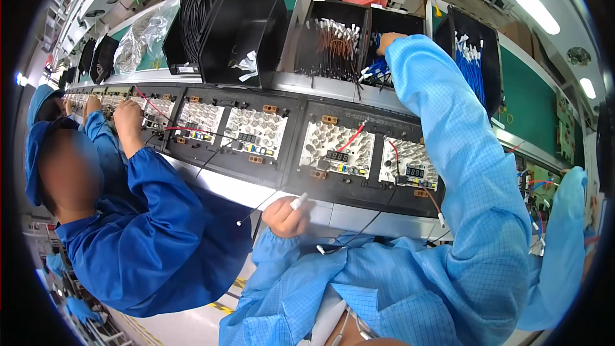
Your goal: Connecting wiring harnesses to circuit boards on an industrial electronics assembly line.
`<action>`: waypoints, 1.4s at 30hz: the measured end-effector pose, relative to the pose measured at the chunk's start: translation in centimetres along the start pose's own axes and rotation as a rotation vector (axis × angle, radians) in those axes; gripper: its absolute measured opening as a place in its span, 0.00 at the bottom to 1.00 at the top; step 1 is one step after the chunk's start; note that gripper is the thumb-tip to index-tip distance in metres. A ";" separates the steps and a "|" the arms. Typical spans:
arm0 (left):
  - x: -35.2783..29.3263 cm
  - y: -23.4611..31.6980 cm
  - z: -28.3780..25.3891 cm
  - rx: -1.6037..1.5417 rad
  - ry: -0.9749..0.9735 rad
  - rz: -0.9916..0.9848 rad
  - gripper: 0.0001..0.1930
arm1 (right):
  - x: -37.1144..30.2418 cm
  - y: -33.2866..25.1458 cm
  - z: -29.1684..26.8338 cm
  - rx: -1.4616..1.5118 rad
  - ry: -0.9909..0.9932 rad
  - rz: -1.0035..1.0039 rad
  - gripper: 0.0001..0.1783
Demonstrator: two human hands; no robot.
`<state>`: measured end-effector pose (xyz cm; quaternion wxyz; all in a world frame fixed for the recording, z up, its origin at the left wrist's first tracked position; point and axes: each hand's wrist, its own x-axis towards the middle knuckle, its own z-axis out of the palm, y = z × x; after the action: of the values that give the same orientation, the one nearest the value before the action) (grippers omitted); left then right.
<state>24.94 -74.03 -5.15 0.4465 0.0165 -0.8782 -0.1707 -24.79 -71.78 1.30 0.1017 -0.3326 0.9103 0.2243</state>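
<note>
My left hand [285, 217] is closed in front of the bench's near edge, with a small white plug connector [298, 201] sticking up from its fingers. My right arm stretches far forward over the bench. At its end, my right hand [386, 42] reaches into a black bin [402, 23] of blue wires with white ends [378, 70]; its fingers are mostly hidden. Between the hands, a circuit board [337, 150] with a red wire lies in a dark fixture tray [291, 176]. A second board [410, 163] beside it has red and black wires, with white connectors hanging over the edge.
Left of me a co-worker in blue [147, 230] handles boards on the same line. Behind the trays stand bins of brown wires [337, 41], black cables [195, 19] and more blue wires [469, 67]. Another light-blue sleeve [557, 243] shows at the right.
</note>
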 end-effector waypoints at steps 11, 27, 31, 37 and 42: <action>-0.8 -0.3 0.7 0.001 -0.027 -0.010 0.16 | 0.8 4.3 -1.9 0.630 -0.002 -0.094 0.16; -0.3 3.6 -3.0 -0.263 0.017 0.155 0.10 | -8.2 9.1 -7.6 1.364 0.712 -0.289 0.11; 3.1 7.4 -6.2 -0.416 0.217 0.363 0.09 | -15.2 10.1 -10.0 1.595 0.527 -1.224 0.12; 8.1 11.7 -10.1 -0.498 0.297 0.264 0.15 | -32.3 4.1 -10.9 1.475 0.515 -1.211 0.10; 13.0 14.3 -9.4 -0.259 0.135 0.269 0.19 | -45.4 0.1 -5.0 1.762 0.391 -0.857 0.12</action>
<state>26.37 -65.66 14.56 0.5216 -0.1474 -0.8112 -0.2197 9.38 -48.61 20.89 0.2326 -0.4700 0.5558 -0.6450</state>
